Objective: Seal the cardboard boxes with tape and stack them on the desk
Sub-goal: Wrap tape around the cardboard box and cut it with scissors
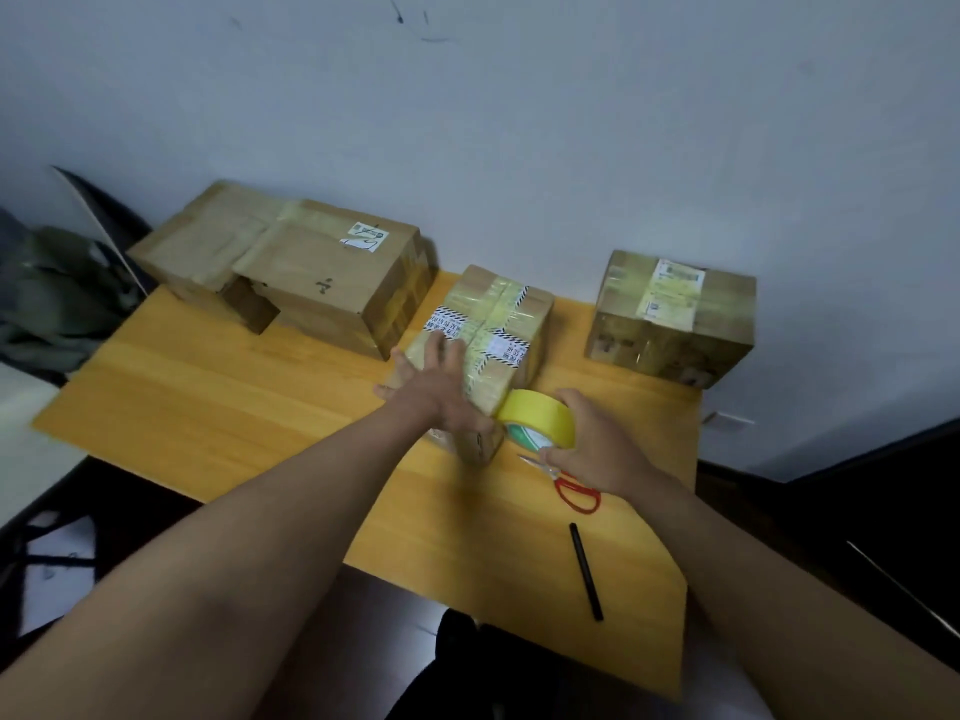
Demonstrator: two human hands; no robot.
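Observation:
A small cardboard box [506, 314] wrapped in yellowish tape and striped labels stands in the middle of the wooden desk [218, 407]. My left hand [436, 387] lies flat on its near top, fingers spread. My right hand [592, 439] grips a yellow tape roll [540, 420] held against the box's near right corner. A large box [332, 272] sits at the back left, with a flatter box [208, 241] behind it. Another taped box [675, 319] stands at the back right.
Red-handled scissors [576, 491] lie on the desk just under my right hand. A black pen [587, 571] lies nearer the front edge. A wall runs close behind the boxes. Dark cloth [57, 298] is heaped off the desk's left side.

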